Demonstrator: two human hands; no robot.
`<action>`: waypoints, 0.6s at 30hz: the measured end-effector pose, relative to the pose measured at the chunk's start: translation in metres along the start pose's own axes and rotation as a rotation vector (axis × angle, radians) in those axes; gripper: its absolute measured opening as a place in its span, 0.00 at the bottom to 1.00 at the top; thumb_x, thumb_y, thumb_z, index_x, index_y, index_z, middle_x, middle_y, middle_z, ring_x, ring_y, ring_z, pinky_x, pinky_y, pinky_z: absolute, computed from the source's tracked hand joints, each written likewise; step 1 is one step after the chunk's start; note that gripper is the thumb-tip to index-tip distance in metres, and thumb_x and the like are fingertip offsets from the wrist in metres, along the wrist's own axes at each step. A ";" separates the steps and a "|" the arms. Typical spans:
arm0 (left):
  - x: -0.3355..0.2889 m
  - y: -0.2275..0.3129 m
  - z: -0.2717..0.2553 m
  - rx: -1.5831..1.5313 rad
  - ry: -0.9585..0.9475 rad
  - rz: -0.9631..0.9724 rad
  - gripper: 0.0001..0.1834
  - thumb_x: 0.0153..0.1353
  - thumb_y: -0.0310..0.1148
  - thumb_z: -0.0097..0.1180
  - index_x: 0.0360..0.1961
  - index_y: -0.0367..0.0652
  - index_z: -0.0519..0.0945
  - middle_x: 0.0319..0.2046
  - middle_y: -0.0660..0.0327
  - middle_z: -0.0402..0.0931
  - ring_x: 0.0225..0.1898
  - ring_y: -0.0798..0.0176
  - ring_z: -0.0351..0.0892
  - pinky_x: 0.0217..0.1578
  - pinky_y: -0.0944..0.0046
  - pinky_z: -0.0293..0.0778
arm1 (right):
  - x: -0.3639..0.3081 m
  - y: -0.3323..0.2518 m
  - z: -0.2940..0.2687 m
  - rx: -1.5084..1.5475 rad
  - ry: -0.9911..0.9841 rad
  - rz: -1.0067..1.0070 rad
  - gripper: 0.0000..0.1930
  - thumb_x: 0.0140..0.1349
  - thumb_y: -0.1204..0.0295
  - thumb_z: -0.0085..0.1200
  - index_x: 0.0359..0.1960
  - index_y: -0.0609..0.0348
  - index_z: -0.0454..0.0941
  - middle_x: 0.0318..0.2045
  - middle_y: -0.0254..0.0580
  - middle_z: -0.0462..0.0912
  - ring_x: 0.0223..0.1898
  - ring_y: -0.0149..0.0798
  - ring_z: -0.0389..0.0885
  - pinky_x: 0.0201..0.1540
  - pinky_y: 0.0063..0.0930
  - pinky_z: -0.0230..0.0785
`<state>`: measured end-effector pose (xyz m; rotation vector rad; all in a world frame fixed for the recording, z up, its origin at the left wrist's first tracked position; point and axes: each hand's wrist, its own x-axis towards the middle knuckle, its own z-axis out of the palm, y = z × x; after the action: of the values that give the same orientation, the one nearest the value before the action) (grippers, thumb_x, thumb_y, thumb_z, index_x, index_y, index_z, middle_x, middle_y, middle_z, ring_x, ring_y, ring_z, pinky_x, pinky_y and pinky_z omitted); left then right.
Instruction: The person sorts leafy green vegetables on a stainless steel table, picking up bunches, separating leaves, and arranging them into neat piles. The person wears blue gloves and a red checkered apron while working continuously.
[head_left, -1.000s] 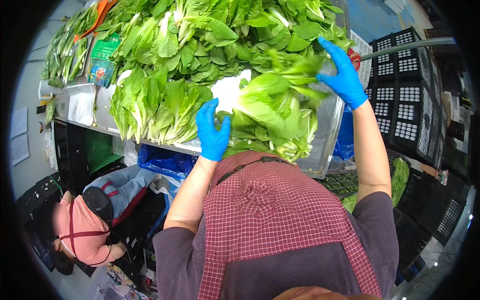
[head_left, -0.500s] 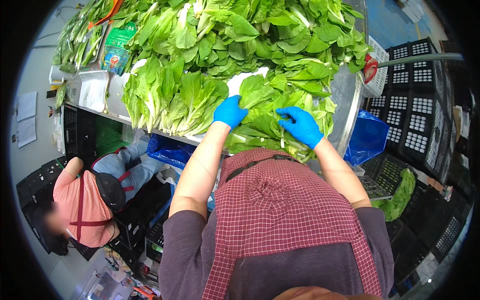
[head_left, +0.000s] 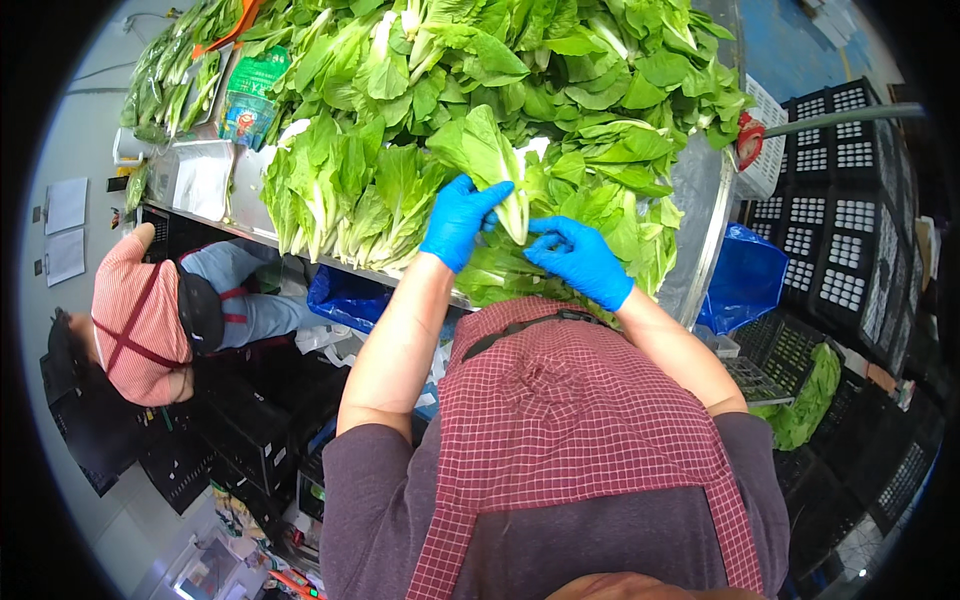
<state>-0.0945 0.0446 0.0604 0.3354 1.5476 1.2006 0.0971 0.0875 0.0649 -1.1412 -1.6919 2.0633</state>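
My left hand (head_left: 460, 222), in a blue glove, is closed round the lower part of a head of leafy greens (head_left: 484, 150). Its pale stem base points down toward me and its leaf lies up and to the left. My right hand (head_left: 580, 262), also gloved in blue, is just right of that base, with fingers bent and thumb and forefinger apart; nothing shows in its grasp. Below both hands lie more loose green leaves (head_left: 490, 277). To the left, a row of leafy heads (head_left: 345, 205) stands with stems toward the table's near edge.
A large heap of greens (head_left: 590, 70) covers the far part of the metal table (head_left: 690, 215). Blue-lined bins (head_left: 742, 275) hang below its edge. Black crates (head_left: 835, 210) are stacked at right. A co-worker (head_left: 145, 325) bends down at left. A green packet (head_left: 252, 95) lies beside the heap.
My left hand has picked up a head of greens and lifted it off the pile. My right hand has moved left toward its base. The co-worker at left has shifted position.
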 end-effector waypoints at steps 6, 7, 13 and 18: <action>-0.019 -0.017 0.024 -0.328 -0.122 -0.042 0.11 0.55 0.35 0.59 0.33 0.42 0.73 0.19 0.67 0.71 0.17 0.74 0.68 0.20 0.75 0.63 | -0.002 0.003 -0.009 0.266 0.059 0.174 0.09 0.54 0.73 0.59 0.35 0.64 0.76 0.23 0.36 0.80 0.20 0.24 0.76 0.20 0.15 0.65; -0.021 -0.021 0.027 -0.226 -0.128 -0.047 0.11 0.55 0.36 0.59 0.34 0.41 0.73 0.18 0.67 0.71 0.17 0.74 0.68 0.20 0.75 0.63 | -0.005 0.004 -0.013 0.205 0.053 0.180 0.09 0.54 0.73 0.58 0.34 0.64 0.76 0.24 0.36 0.80 0.20 0.24 0.76 0.20 0.15 0.65; -0.045 -0.032 0.051 -0.028 -0.188 -0.156 0.14 0.54 0.39 0.60 0.35 0.39 0.78 0.23 0.65 0.75 0.19 0.74 0.69 0.20 0.75 0.61 | -0.021 0.018 -0.014 0.370 0.115 0.218 0.08 0.55 0.71 0.57 0.33 0.62 0.75 0.25 0.37 0.80 0.20 0.27 0.77 0.21 0.17 0.67; -0.050 -0.065 0.050 -0.285 -0.363 -0.164 0.16 0.57 0.38 0.57 0.43 0.39 0.78 0.37 0.63 0.77 0.34 0.73 0.71 0.34 0.75 0.65 | -0.018 0.025 -0.023 0.558 0.146 0.251 0.08 0.58 0.70 0.54 0.34 0.62 0.74 0.25 0.39 0.80 0.20 0.30 0.77 0.22 0.19 0.68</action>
<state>-0.0098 0.0036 0.0415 0.2176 1.0556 1.1405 0.1322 0.0849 0.0491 -1.3044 -0.8501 2.3142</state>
